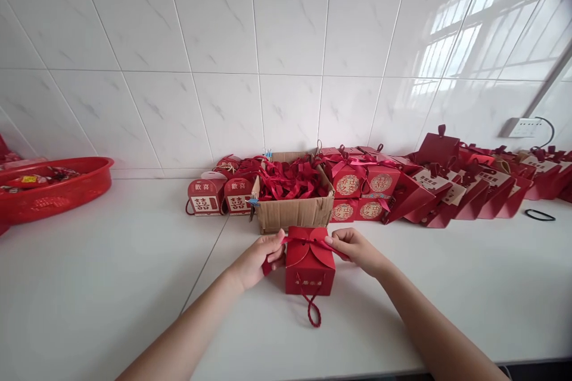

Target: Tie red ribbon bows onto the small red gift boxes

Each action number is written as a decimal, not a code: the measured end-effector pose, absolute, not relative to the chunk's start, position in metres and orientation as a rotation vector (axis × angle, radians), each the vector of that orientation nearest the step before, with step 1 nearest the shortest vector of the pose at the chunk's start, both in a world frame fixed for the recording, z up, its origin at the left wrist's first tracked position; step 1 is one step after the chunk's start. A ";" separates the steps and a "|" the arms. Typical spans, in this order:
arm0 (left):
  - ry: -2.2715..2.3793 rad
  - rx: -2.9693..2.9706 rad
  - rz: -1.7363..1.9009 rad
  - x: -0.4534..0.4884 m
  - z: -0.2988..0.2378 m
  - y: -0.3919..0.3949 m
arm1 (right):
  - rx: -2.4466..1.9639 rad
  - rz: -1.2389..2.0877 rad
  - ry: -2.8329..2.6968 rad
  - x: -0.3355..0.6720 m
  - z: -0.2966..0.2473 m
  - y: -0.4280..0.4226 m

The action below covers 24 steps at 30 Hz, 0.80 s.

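Note:
A red gift box (310,271) stands upright on the white counter in front of me, its curved top flaps folded over one another. Across its top runs a red ribbon (308,241), stretched sideways between my two hands. My left hand (263,256) pinches one end at the box's left edge, and some ribbon hangs below those fingers. On the other side, my right hand (353,247) pinches the opposite end between thumb and fingers. A twisted red cord loop (314,314) hangs from the front of the box onto the counter.
Just behind stands a cardboard box (292,214) full of red ribbons. Small favour boxes (205,196) are left of it; stacked red boxes (382,184) and tilted red bags (429,190) line the wall rightward. A red plastic basket (93,184) sits far left, a black loop (540,215) far right.

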<state>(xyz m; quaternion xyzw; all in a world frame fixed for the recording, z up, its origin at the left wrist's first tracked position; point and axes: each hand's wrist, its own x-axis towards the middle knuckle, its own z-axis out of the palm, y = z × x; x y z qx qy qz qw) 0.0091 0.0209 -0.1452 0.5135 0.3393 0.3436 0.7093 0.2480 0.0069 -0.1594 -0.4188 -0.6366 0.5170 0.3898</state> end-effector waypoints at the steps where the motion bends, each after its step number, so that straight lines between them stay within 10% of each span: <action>1: 0.751 1.110 0.766 0.008 -0.146 0.022 | -1.073 1.310 -1.613 0.249 -0.160 0.007; 24: 0.737 1.486 0.529 -0.019 -0.148 0.045 | -1.157 1.313 -1.730 0.272 -0.160 0.005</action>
